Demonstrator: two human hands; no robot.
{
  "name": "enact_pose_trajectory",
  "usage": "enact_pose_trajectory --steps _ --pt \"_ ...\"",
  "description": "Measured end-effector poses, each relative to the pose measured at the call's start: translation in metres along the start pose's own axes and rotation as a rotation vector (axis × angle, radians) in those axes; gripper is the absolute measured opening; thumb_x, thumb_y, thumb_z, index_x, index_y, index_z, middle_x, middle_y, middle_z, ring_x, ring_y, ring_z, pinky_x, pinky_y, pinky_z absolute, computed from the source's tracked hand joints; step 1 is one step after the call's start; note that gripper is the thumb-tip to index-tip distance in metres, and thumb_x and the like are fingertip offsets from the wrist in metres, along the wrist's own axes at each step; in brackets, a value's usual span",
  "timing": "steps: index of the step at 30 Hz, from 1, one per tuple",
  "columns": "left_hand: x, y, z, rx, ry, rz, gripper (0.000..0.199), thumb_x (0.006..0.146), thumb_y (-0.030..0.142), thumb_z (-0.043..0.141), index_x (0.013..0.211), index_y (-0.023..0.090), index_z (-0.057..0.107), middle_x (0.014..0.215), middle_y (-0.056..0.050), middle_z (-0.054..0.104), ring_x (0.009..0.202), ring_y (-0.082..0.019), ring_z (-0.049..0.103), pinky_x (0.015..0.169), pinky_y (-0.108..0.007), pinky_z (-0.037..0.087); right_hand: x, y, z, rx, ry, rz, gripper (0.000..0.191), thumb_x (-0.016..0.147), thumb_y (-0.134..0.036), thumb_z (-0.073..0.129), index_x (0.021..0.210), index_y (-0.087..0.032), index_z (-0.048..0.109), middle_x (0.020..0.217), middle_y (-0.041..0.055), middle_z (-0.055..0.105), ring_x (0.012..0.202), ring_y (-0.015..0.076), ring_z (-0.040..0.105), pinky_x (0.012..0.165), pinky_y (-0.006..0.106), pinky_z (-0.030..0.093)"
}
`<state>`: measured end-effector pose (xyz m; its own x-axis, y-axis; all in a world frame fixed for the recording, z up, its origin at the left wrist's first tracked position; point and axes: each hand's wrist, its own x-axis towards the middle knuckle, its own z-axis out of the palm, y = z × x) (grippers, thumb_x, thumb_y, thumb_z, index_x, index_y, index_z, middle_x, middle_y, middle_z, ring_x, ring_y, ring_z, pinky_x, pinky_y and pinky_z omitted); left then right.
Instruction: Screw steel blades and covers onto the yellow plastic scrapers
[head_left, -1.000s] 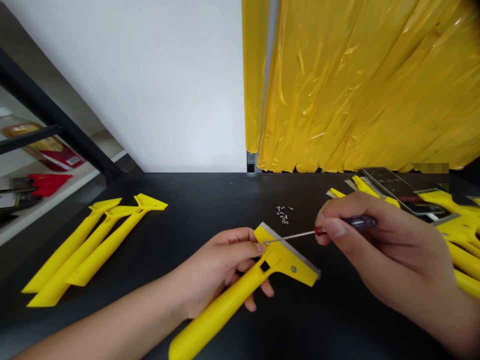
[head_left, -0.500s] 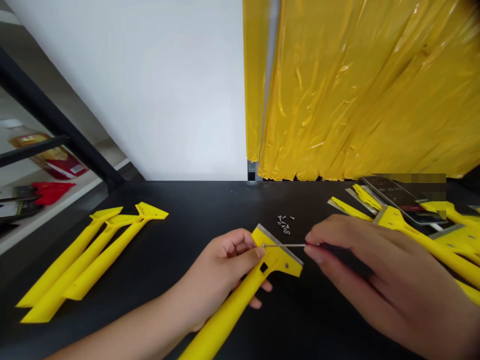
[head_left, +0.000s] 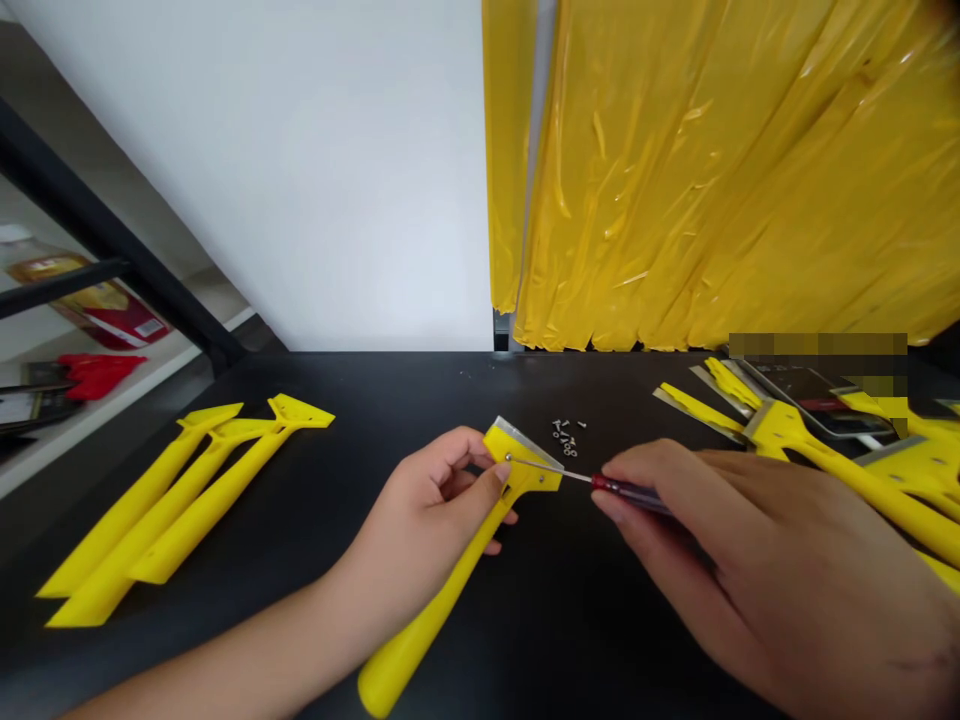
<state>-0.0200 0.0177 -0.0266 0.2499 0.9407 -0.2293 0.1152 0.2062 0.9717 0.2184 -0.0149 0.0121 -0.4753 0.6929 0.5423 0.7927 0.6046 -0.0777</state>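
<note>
Left hand (head_left: 427, 490) gripping a yellow scraper (head_left: 450, 590), right hand (head_left: 742, 560) a screwdriver (head_left: 630, 493) apparently on a screw (head_left: 508, 457)

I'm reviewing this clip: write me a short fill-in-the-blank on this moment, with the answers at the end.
The right hand holds a screwdriver with a ____ collar at the base of its handle.
The left hand holds a yellow scraper, and the screwdriver's tip touches a ____ in the scraper's head.
On the left of the black table lie ____ yellow scraper bodies side by side.

Missing words: red; screw; three.
</note>
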Motion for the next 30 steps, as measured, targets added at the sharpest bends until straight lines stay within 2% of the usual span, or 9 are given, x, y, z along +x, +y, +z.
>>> enact_pose_trajectory --steps 5,11,14,20,21,24,25,28,30 --pt "0.002 0.001 -0.002 -0.014 0.029 0.021 0.027 0.095 0.045 0.073 0.091 0.021 0.060 0.084 0.000 0.070 0.079 -0.020 0.076 0.059 -0.026 0.064 0.001 -0.002 0.004 -0.034 -0.025 0.023 0.027 0.109 -0.032 0.044 0.085 -0.026 0.052 0.058 -0.0044 0.059 0.043 0.0169 0.059 0.045 0.035 0.033" --pt "0.006 0.004 -0.007 -0.005 0.082 0.079 0.027 0.094 0.045 0.074 0.093 0.021 0.062 0.087 -0.001 0.071 0.081 -0.021 0.077 0.060 -0.027 0.065 -0.004 -0.006 0.012 -0.054 -0.014 0.031 0.019 0.110 -0.030 0.041 0.100 -0.024 0.056 0.066 -0.0032 0.065 0.048 0.0174 0.064 0.047 0.033 0.039" --pt "0.008 0.005 -0.008 0.010 0.099 0.103 0.027 0.094 0.045 0.074 0.093 0.021 0.062 0.086 -0.001 0.071 0.081 -0.022 0.077 0.060 -0.027 0.065 -0.005 -0.009 0.013 -0.017 0.005 0.017 0.015 0.110 -0.025 0.041 0.108 -0.023 0.056 0.075 -0.0018 0.069 0.056 0.0169 0.068 0.053 0.032 0.046" --pt "0.007 0.003 -0.010 0.012 0.091 0.106 0.027 0.094 0.045 0.075 0.093 0.021 0.061 0.085 -0.001 0.071 0.081 -0.022 0.077 0.060 -0.027 0.064 -0.004 -0.011 0.015 0.008 0.040 0.039 0.013 0.110 -0.026 0.041 0.107 -0.022 0.054 0.076 -0.0012 0.068 0.057 0.0170 0.067 0.053 0.032 0.047" --pt "0.007 0.003 -0.010 0.010 0.090 0.105 0.027 0.094 0.045 0.075 0.094 0.021 0.061 0.085 -0.001 0.071 0.081 -0.022 0.077 0.060 -0.027 0.064 -0.004 -0.011 0.016 0.017 0.049 0.045 0.013 0.110 -0.026 0.042 0.110 -0.022 0.054 0.079 -0.0002 0.069 0.059 0.0170 0.068 0.055 0.031 0.048" --pt "0.008 0.005 -0.010 -0.001 0.095 0.099 0.028 0.093 0.045 0.075 0.093 0.021 0.060 0.086 -0.001 0.071 0.081 -0.022 0.077 0.060 -0.028 0.064 -0.004 -0.009 0.020 0.068 0.098 0.033 0.020 0.107 -0.023 0.047 0.126 -0.018 0.051 0.107 0.0083 0.071 0.084 0.0192 0.073 0.070 0.030 0.055" --pt "0.008 0.006 -0.010 -0.004 0.099 0.095 0.028 0.094 0.045 0.075 0.093 0.021 0.060 0.087 -0.001 0.071 0.081 -0.022 0.077 0.060 -0.028 0.064 -0.004 -0.008 0.021 0.085 0.087 0.025 0.019 0.106 -0.020 0.048 0.126 -0.018 0.051 0.109 0.0087 0.070 0.085 0.0191 0.073 0.071 0.030 0.055" --pt "0.008 0.007 -0.009 0.004 0.107 0.091 0.027 0.095 0.044 0.074 0.093 0.021 0.059 0.087 -0.001 0.071 0.081 -0.021 0.077 0.060 -0.027 0.064 -0.003 -0.005 0.022 0.099 -0.011 0.015 0.010 0.106 -0.014 0.047 0.111 -0.021 0.053 0.089 0.0018 0.066 0.068 0.0174 0.067 0.059 0.031 0.049" --pt "0.008 0.006 -0.009 0.009 0.111 0.090 0.028 0.095 0.045 0.074 0.092 0.021 0.060 0.087 -0.001 0.071 0.081 -0.022 0.077 0.060 -0.028 0.064 -0.002 -0.003 0.022 0.072 -0.025 0.005 0.010 0.107 -0.016 0.046 0.106 -0.022 0.054 0.081 -0.0005 0.064 0.063 0.0182 0.065 0.057 0.033 0.047"
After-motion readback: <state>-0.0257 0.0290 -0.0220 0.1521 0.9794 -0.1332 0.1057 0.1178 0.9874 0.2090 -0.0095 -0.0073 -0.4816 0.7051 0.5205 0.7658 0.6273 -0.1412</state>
